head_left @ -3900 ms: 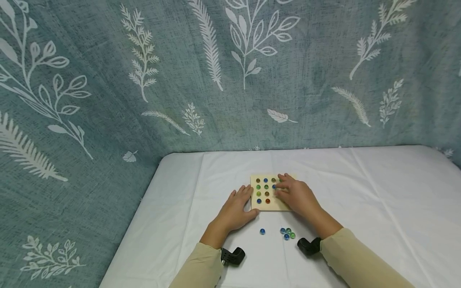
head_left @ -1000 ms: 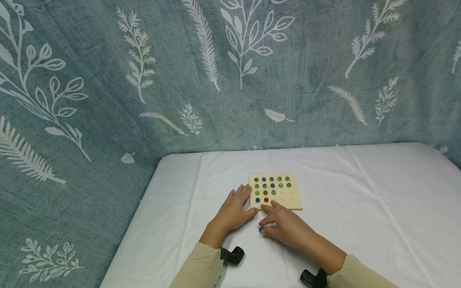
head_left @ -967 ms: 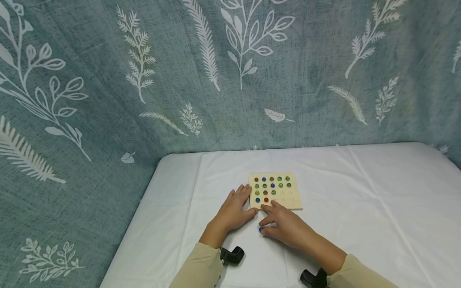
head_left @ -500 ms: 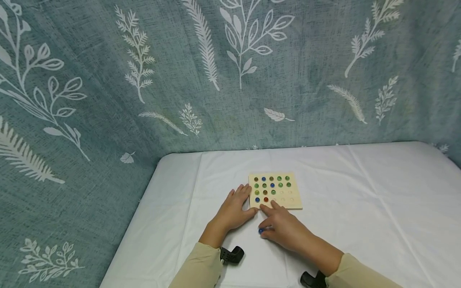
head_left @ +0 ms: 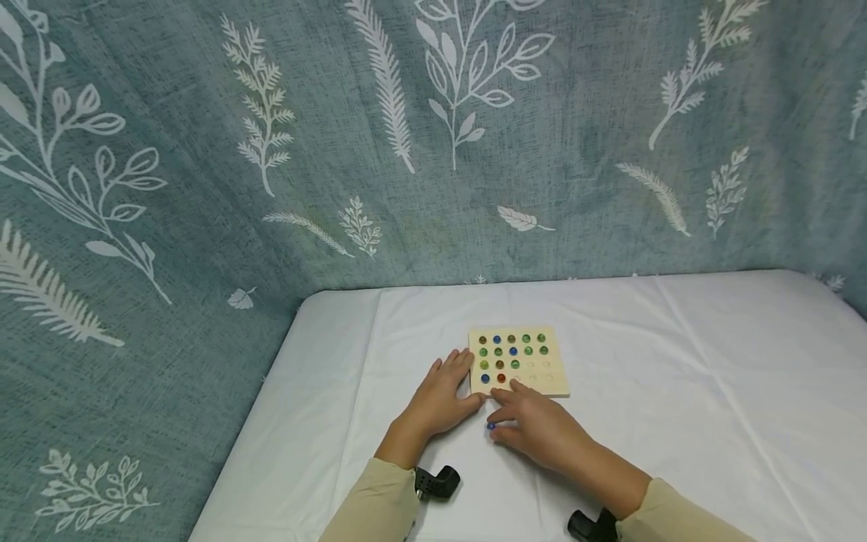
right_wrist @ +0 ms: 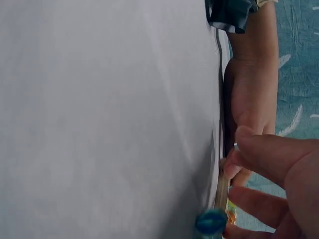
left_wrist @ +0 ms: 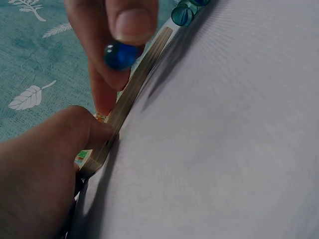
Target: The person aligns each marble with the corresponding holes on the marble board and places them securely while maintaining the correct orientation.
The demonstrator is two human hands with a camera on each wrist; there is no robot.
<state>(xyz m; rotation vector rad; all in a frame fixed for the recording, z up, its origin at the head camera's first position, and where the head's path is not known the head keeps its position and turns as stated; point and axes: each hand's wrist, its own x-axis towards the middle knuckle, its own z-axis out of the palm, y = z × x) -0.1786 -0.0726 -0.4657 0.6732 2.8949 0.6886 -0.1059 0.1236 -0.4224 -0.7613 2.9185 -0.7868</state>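
My right hand (head_left: pixel 542 427) pinches a blue glass marble (left_wrist: pixel 119 56) between thumb and finger, just in front of the pale wooden board (head_left: pixel 561 373). The other fingers reach toward the board's near edge. My left hand (head_left: pixel 436 397) lies along the board's left side, its fingertips at that edge and its thumb at the near left corner. Round hollows in rows cover the board. Green, blue, amber and red marbles fill the two far rows and the left part of the near rows. Several hollows at the near right show bare wood.
Loose teal marbles (left_wrist: pixel 182 15) lie on the white cloth in front of the board; the right hand hides them in the head view. Each wrist wears a black camera (head_left: pixel 438 482). A leaf-patterned blue-green curtain (head_left: pixel 433 226) rises behind the table.
My right hand has left the board for the lone blue marble, which it now pinches and has raised slightly. A green marble shows in the third row. The left hand has stayed put.
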